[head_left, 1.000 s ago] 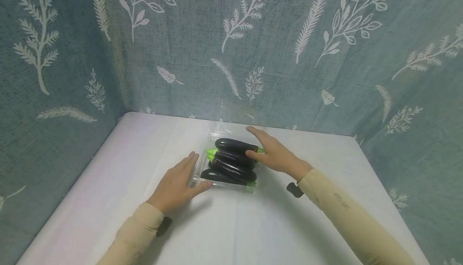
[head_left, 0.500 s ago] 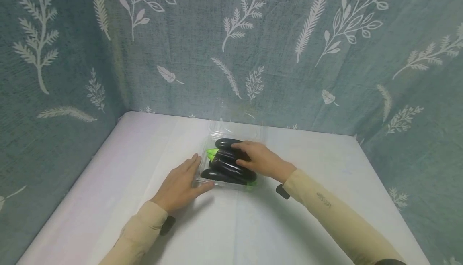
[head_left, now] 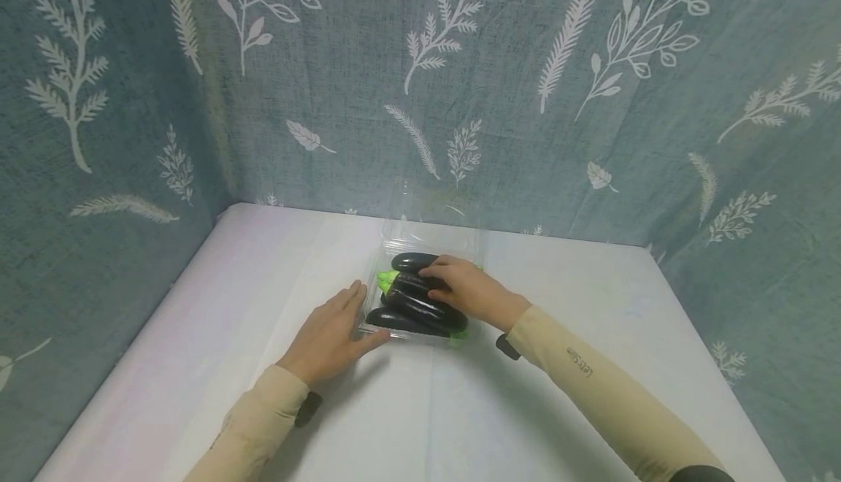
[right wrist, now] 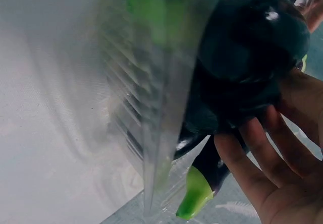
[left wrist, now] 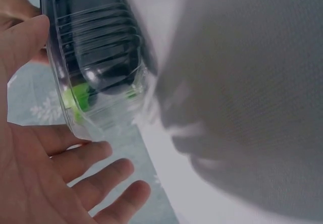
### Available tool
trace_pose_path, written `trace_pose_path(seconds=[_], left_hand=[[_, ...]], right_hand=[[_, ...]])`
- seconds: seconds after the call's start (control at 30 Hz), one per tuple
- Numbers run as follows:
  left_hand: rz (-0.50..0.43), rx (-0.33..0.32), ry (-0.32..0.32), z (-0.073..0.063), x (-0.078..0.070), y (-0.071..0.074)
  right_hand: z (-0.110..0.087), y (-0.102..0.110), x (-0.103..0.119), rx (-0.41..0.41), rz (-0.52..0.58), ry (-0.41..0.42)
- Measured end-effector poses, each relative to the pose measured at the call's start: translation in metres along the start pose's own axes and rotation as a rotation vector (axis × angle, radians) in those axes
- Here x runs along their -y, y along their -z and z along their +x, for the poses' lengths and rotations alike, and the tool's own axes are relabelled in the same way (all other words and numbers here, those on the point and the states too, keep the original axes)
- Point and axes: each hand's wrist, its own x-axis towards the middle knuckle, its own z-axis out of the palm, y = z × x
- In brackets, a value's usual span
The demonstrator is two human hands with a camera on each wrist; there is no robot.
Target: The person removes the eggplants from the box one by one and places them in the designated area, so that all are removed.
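Note:
Several dark purple eggplants with green caps lie piled in a clear plastic clamshell box (head_left: 420, 337). My right hand (head_left: 476, 292) reaches over the box's right side and grips an eggplant (head_left: 409, 282) in the upper pile, thumb on the near side, fingers on the far side. Behind it lies another eggplant (head_left: 409, 261), its right part hidden by the hand. A further eggplant (head_left: 402, 319) lies along the front wall. My left hand (head_left: 325, 339) rests at the box's left front corner, fingers extended. In the left wrist view, its thumb (left wrist: 30, 37) touches the rim.
The transparent lid (head_left: 434, 212) stands raised behind the box, against the patterned blue-green curtain (head_left: 342, 102). A white cloth (head_left: 558, 270) covers the table. Curtain also hangs along the left and right sides.
My right hand has moved left and down from the box's right edge onto the eggplants, and its fingers have closed round one. The left hand has stayed nearly still at the corner.

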Motion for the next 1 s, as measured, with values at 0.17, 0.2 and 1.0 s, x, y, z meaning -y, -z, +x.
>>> trace_pose_path(seconds=[0.17,0.2,1.0], left_hand=[[-0.001,-0.009,-0.003,-0.0005,0.0004,-0.0003],[0.000,-0.011,-0.003,-0.0005,0.0003,-0.0001],[-0.010,0.021,0.019,-0.0013,-0.0022,0.0037]], right_hand=[[-0.0001,-0.0010,0.0007,-0.032,-0.011,0.029],[0.0000,-0.0014,0.0008,-0.034,-0.012,0.030],[-0.0033,-0.0004,0.0006,-0.037,-0.032,0.008]])
